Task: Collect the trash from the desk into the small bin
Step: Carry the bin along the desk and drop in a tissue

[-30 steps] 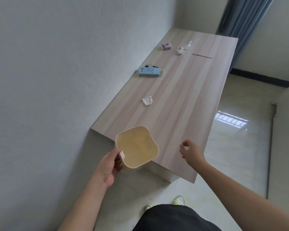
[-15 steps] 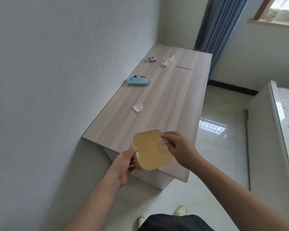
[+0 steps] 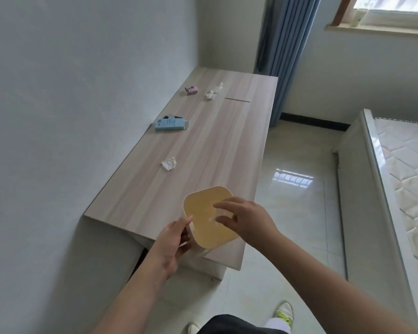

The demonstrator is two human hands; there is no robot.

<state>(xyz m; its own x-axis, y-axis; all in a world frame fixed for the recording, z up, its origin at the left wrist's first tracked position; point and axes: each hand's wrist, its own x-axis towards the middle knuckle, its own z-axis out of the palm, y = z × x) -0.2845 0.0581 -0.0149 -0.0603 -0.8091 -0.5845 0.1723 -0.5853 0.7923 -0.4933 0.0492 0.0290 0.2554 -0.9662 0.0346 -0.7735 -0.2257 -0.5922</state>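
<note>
A small yellow bin (image 3: 202, 213) stands at the near end of the wooden desk (image 3: 215, 145), and my left hand (image 3: 171, 239) grips its left wall. Over the bin's mouth hovers my right hand (image 3: 246, 220) with fingers spread; a small whitish scrap (image 3: 216, 217) shows blurred just under the fingertips, inside the bin. On the desk lie a crumpled tissue (image 3: 169, 163), a blue box (image 3: 170, 124), a pink wrapper (image 3: 191, 90) and another crumpled white paper (image 3: 212, 92) at the far end.
The desk runs along the white wall (image 3: 82, 92) on the left. A blue curtain (image 3: 285, 44) hangs beyond the desk's far end. A bed with a bare mattress (image 3: 408, 177) stands to the right, with glossy tiled floor (image 3: 295, 213) between.
My right hand came from the desk's near edge to above the bin with a small white scrap pinched, and its fingers have now spread apart. The left hand stayed on the bin.
</note>
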